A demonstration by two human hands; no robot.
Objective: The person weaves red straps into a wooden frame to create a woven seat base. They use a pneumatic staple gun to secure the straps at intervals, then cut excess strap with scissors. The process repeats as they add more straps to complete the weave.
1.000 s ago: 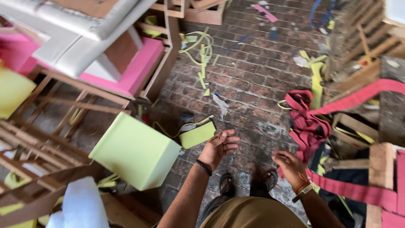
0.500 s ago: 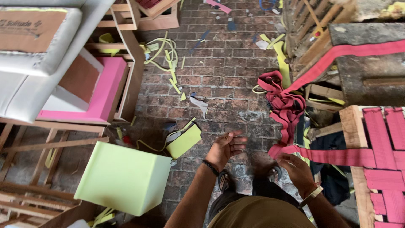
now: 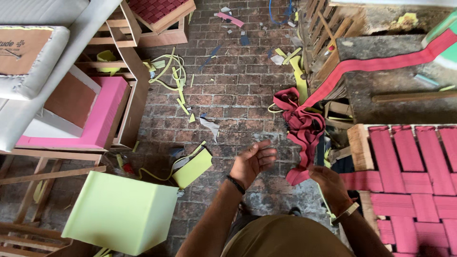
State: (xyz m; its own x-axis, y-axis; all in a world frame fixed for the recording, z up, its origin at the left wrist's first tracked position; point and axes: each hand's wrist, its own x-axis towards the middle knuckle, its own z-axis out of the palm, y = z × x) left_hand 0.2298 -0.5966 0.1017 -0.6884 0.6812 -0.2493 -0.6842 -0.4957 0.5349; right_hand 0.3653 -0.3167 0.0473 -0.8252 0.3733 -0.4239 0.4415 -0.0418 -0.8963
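Right hand [image 3: 328, 183] pinching the loose end of the pink webbing [image 3: 304, 128], fingers closed on it. Left hand [image 3: 252, 162] empty, fingers loosely curled and apart, hovering just left of the strap end, not touching. Strap bunched in a heap on the brick floor [image 3: 228, 90] just beyond the right fingers, one length running up over the grey bench [image 3: 395, 90] well past them. Wooden frame [image 3: 359, 147] right of the right fingers, already woven with pink straps over most of the visible part; more weaving probably left, far edges out of view. Green foam block [image 3: 121, 216] well left of the left fingers, untouched.
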